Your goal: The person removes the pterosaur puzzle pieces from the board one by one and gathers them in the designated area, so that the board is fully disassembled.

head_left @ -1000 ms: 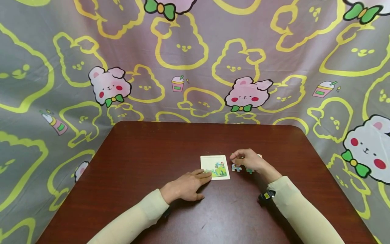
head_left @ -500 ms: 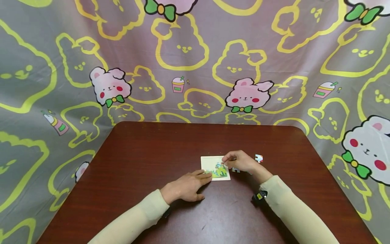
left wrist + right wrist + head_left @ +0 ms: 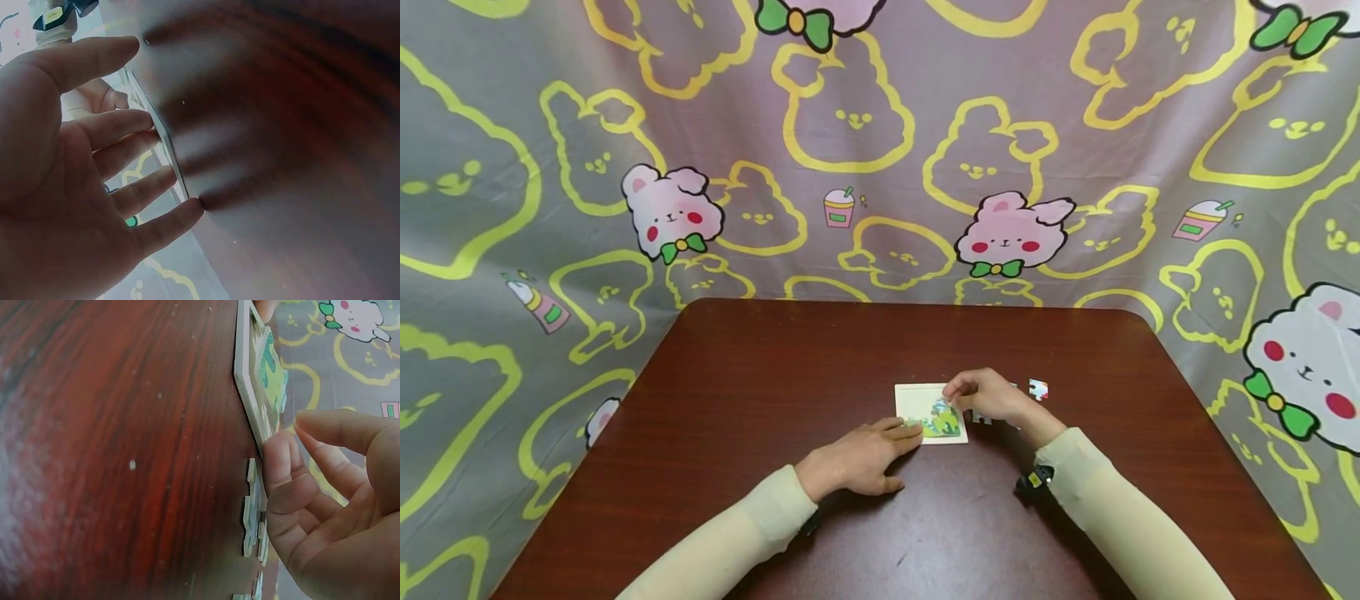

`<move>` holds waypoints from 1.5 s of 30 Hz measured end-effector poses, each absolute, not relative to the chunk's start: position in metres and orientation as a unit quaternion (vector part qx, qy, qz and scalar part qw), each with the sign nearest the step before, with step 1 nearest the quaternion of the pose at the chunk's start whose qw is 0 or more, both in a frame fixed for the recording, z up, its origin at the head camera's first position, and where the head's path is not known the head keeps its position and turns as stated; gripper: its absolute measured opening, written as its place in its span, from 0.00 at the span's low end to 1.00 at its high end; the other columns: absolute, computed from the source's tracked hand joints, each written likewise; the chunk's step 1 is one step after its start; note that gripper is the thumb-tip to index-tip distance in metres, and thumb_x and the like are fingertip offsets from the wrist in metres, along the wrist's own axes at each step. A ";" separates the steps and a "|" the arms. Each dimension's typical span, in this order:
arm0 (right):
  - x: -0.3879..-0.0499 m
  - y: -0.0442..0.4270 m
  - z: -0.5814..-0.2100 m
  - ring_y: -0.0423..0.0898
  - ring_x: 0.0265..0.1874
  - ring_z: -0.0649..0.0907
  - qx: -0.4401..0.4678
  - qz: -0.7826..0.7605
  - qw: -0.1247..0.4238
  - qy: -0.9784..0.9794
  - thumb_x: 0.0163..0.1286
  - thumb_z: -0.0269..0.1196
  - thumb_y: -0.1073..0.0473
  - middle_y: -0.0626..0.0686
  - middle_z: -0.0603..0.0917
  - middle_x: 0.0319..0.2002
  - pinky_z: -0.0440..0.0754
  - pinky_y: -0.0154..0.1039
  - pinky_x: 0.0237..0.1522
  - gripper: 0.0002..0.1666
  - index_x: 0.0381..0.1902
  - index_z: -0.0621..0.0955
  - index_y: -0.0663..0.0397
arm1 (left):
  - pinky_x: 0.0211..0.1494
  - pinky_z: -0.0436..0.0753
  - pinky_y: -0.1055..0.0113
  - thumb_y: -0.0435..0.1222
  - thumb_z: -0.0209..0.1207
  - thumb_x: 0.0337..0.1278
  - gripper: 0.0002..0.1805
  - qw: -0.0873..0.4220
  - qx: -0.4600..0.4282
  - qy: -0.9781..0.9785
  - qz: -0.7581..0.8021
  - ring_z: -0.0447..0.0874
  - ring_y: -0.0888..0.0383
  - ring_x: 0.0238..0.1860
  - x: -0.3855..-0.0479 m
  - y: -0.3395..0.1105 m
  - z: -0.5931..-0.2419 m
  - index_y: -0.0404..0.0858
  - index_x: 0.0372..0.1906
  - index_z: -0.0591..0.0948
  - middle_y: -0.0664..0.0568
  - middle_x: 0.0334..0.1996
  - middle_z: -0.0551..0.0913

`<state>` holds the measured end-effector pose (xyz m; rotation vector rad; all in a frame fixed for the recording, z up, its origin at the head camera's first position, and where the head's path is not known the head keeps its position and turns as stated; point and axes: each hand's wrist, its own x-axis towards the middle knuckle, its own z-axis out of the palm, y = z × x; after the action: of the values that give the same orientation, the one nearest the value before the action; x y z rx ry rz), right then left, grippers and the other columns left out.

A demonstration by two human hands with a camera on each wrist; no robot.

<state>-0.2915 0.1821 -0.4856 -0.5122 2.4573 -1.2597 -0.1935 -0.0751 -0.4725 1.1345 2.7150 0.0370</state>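
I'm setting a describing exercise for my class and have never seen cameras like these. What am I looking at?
No machine here: these are a person's two bare hands. The wide picture comes from a camera worn on the head, looking forward and down; the two close ones come from a camera on each wrist. On the brown table lies a pale, square puzzle board, partly filled with a green and yellow picture. Loose puzzle pieces lie to its right, some partly hidden by the right hand. The left hand rests straight fingers on the board's near left corner, gripping nothing. The right hand's fingers are curled at the board's right side; whether they pinch a piece is too hidden to tell.
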 end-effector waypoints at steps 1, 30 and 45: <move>-0.292 0.182 -0.486 0.43 0.30 0.83 -0.182 -0.440 0.163 0.864 0.65 0.65 0.67 0.55 0.88 0.35 0.80 0.38 0.31 0.07 0.42 0.85 0.58 | 0.74 0.70 0.53 0.51 0.63 0.61 0.40 0.099 0.383 0.918 0.012 0.60 0.51 0.77 -0.193 -0.075 -0.473 0.45 0.76 0.65 0.56 0.77 0.62; -0.295 0.180 -0.488 0.42 0.32 0.83 -0.154 -0.453 0.162 0.863 0.54 0.71 0.71 0.53 0.87 0.31 0.80 0.35 0.30 0.11 0.37 0.86 0.60 | 0.72 0.72 0.50 0.51 0.62 0.62 0.40 0.101 0.380 0.920 0.005 0.59 0.51 0.78 -0.192 -0.072 -0.474 0.46 0.76 0.64 0.58 0.78 0.61; -0.299 0.179 -0.488 0.41 0.30 0.83 -0.175 -0.402 0.135 0.889 0.56 0.71 0.69 0.51 0.88 0.30 0.80 0.35 0.31 0.07 0.34 0.87 0.55 | 0.72 0.72 0.50 0.51 0.62 0.62 0.40 0.107 0.377 0.920 0.007 0.59 0.51 0.78 -0.193 -0.070 -0.469 0.46 0.77 0.64 0.57 0.78 0.61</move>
<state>-0.2994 0.1785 -0.4879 -0.5062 2.5750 -1.1658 -0.1928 -0.0702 -0.4695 1.1109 2.7088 0.0210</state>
